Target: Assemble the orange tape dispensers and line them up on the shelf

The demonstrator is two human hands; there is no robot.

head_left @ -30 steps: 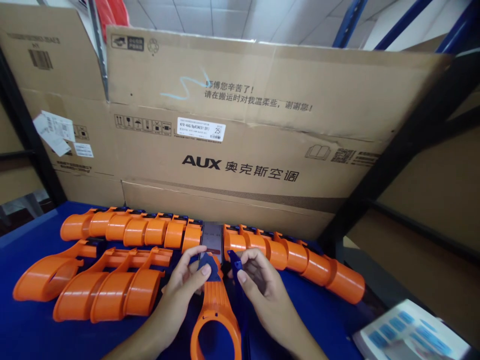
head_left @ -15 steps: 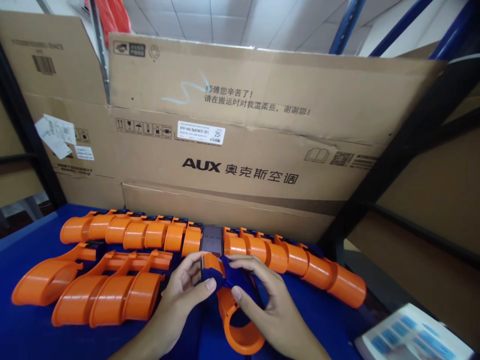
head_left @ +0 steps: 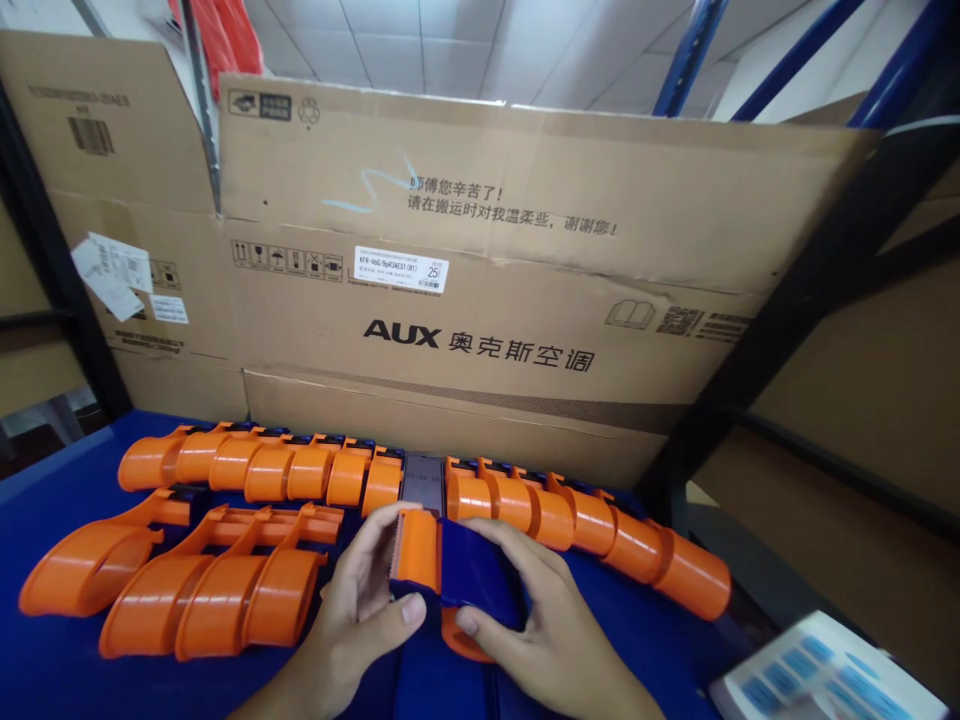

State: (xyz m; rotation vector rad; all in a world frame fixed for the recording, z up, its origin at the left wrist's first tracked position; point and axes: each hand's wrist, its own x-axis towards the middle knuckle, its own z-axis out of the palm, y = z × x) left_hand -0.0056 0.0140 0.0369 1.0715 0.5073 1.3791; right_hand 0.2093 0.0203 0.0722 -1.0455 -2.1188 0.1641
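Observation:
Both hands hold one orange and blue tape dispenser [head_left: 480, 570] low in the middle of the head view. My left hand [head_left: 367, 590] is closed on its orange end, where a toothed edge shows. My right hand [head_left: 532, 610] grips the blue body, thumb in front and fingers behind. Part of an orange ring sticks out below, partly hidden by my right thumb. Beyond my hands stands a row of similar orange dispensers [head_left: 510, 500]. Several more orange dispensers [head_left: 225, 590] lie left of my left hand.
A dark grey phone-like slab [head_left: 424, 480] stands between the two halves of the back row. Behind is a large cardboard sheet [head_left: 480, 260]. A white box with blue labels [head_left: 817, 670] sits at the lower right, by a black post [head_left: 750, 330]. Everything rests on a blue surface [head_left: 45, 480].
The dispenser has turned in my hands: its orange toothed end and broad blue side now face me, and the hanging orange ring has swung mostly out of sight beneath.

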